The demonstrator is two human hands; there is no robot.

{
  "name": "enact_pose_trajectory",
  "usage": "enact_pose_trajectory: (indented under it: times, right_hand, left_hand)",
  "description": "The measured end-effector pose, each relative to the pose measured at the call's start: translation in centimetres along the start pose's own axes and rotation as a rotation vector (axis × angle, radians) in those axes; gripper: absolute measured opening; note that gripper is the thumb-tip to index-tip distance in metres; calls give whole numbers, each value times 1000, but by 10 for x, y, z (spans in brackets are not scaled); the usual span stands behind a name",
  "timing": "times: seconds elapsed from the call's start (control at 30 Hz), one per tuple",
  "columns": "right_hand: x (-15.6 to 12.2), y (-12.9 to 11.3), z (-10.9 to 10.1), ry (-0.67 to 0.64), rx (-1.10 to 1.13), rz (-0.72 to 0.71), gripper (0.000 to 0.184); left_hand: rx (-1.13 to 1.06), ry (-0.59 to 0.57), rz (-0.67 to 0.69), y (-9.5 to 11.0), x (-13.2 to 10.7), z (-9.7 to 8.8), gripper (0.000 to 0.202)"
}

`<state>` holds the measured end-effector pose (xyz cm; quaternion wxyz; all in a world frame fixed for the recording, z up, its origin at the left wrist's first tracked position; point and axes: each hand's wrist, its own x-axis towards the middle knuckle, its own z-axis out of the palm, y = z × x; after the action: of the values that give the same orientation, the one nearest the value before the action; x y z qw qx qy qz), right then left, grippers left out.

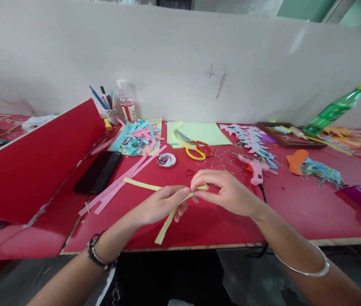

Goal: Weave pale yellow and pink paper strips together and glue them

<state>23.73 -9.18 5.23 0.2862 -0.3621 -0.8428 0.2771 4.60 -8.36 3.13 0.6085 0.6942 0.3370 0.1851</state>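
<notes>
- Yellow paper strip [142, 184]: in the head view it sits at the centre of the frame, in both hands, one length pointing left and another hanging toward the lower edge; whether these are one piece or two, I cannot tell.
- The left hand [159, 205], just left of centre, is closed on the strip, thumb against fingers.
- The right hand [228, 191], right of centre, pinches a folded-looking yellow part between thumb and fingers; the hands are together, fingertips meeting or nearly so.
- Beneath them spreads a red tabletop [206, 229].
- Above the hands, near mid-frame, scissors [195, 155] with yellow and red handles lie partly over pale green sheets [215, 132]; a small round dish [174, 160] of dark bits is just to their left.
- Left of centre, long pink strips [108, 190] lie beside a black phone [98, 172], with a pile of blue and pink paper pieces [138, 138] above.
- Right of centre is a pink glue gun [257, 169], below fringed pink and blue paper [247, 138].
- At the upper right, a green bottle [336, 109] leans over a brown tray [314, 144].
- A red board [49, 157] slants across the left side.
</notes>
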Motion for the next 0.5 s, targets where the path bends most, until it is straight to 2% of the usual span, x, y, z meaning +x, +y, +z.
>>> enact_pose_trajectory:
  times: [0.27, 0.5]
  right_hand:
    - [-2, 0, -3, 88, -39, 63, 11]
    - [-7, 4, -5, 150, -58, 122, 11]
  left_hand:
    - [186, 68, 9, -9, -4, -5, 27]
    - [62, -25, 35, -12, -12, -15, 30]
